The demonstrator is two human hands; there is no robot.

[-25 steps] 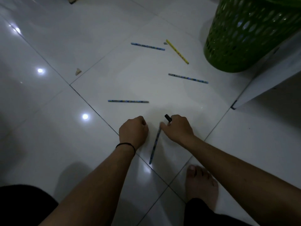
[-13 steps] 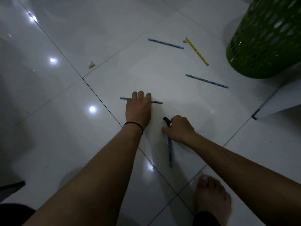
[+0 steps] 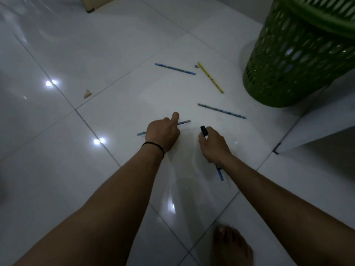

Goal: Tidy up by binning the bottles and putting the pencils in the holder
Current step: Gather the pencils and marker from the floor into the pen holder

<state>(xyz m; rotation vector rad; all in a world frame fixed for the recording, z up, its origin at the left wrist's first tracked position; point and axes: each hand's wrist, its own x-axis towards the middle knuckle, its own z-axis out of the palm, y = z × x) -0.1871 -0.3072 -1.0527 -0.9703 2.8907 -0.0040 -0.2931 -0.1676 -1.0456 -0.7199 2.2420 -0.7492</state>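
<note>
My left hand (image 3: 163, 132) closes around a blue pencil (image 3: 184, 122) on the white tiled floor; the pencil's ends stick out on both sides of the fist. My right hand (image 3: 213, 144) grips another blue pencil (image 3: 220, 173) with a black cap (image 3: 204, 130) showing above the fingers and its tail behind the wrist. Three more pencils lie on the floor beyond: a blue one (image 3: 175, 68), a yellow one (image 3: 210, 77) and a blue patterned one (image 3: 221, 111). No bottles or pencil holder are in view.
A green perforated basket (image 3: 295, 60) stands at the upper right. A white furniture edge (image 3: 315, 129) runs along the right. A small paper scrap (image 3: 87, 93) lies to the left, a tiny grey bit (image 3: 196, 66) by the yellow pencil. My bare foot (image 3: 230, 244) is at the bottom.
My left hand reached forward from a fist near me to the blue pencil and closed on it, tilting it slightly. My right hand kept its pencil.
</note>
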